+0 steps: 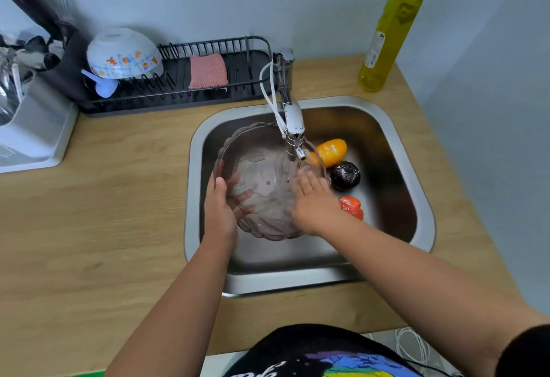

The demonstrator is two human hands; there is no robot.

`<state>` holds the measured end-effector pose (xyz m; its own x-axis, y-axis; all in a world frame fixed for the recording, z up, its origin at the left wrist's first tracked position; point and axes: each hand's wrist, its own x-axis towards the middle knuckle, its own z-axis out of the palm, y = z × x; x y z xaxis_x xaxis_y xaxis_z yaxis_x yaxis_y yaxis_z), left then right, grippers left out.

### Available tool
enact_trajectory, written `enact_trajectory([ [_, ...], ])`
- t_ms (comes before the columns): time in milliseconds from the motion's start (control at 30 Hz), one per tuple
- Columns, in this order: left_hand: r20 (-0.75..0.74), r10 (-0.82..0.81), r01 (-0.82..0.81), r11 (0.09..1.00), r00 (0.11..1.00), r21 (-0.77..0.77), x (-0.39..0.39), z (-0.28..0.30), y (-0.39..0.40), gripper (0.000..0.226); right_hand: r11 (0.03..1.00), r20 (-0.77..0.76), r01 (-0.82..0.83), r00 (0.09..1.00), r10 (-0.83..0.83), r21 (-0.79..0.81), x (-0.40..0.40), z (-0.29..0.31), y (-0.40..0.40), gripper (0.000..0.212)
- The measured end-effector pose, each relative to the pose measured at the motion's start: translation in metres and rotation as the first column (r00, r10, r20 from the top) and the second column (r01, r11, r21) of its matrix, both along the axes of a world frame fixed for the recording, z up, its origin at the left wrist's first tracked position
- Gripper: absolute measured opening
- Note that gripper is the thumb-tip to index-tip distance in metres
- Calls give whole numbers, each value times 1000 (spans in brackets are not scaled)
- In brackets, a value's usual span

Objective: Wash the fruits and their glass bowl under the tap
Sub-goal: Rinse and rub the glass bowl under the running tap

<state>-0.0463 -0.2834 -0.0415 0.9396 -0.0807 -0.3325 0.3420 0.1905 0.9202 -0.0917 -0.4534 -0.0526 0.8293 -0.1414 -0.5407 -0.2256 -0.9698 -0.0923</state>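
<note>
A clear, ribbed glass bowl [262, 150] tilts inside the steel sink [422, 198], under the tap [293, 126]. My left hand [220, 210] grips the bowl's left rim, thumb over the edge and fingers showing through the glass. My right hand [312, 201] lies flat with fingers spread inside the bowl at its right side. On the sink floor to the right lie a yellow-orange fruit [331, 151], a dark purple fruit [345, 175] and a red fruit [352, 207], partly hidden behind my right wrist.
A black dish rack [238, 84] behind the sink holds an upturned patterned bowl [125, 53] and a pink sponge [208, 71]. A yellow oil bottle [390, 28] stands at the back right. A grey appliance [32, 126] sits far left on the wooden counter [104, 198].
</note>
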Motion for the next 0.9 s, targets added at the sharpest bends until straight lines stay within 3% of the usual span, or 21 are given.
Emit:
enact_trajectory([
  [133, 12, 43, -43, 999, 999, -1, -3, -6, -6, 30, 957, -55, 24, 998, -8, 290, -23, 11, 35, 63],
  [267, 12, 79, -78, 996, 997, -40, 0, -7, -7, 35, 797, 4, 3, 1000, -6, 604, -26, 36, 61, 52],
  [367, 10, 82, -82, 997, 997, -15, 3, -6, -6, 32, 794, 68, -126, 992, 106, 595, -31, 30, 47, 60],
  [500, -9, 127, -127, 992, 992, -14, 3, -8, -1, 32, 951, 48, -200, 980, 194, 237, -33, 18, -1, 62],
  [567, -15, 125, -125, 992, 992, -5, 1, -11, -2, 32, 954, 49, -243, 970, 238, 178, -34, 20, 4, 64],
  [700, -2, 113, -113, 993, 994, -21, 1, -13, -5, 32, 855, 93, -188, 982, 163, 484, -34, 26, 45, 68],
  [900, -99, 86, -95, 992, 991, -85, 2, -14, -4, 35, 709, 27, -53, 998, 49, 703, -8, 25, 56, 57],
])
